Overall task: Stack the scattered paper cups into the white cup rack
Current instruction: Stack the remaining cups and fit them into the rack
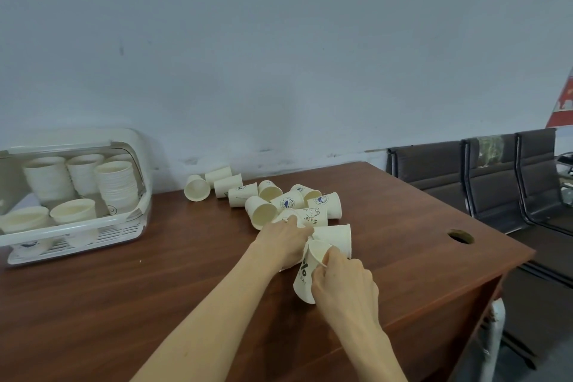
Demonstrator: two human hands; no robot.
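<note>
Several cream paper cups lie scattered on their sides on the brown wooden table. My right hand grips a tilted cup with dark lettering, thumb at its rim. My left hand reaches into the near edge of the pile, fingers curled on a lying cup. Another cup lies just behind both hands. The white cup rack stands at the table's left, its lid raised, with stacks of cups inside.
A pale wall runs behind the table. Dark waiting chairs stand to the right beyond the table's edge. A round cable hole sits in the table's right corner. Bare tabletop lies between the rack and the pile.
</note>
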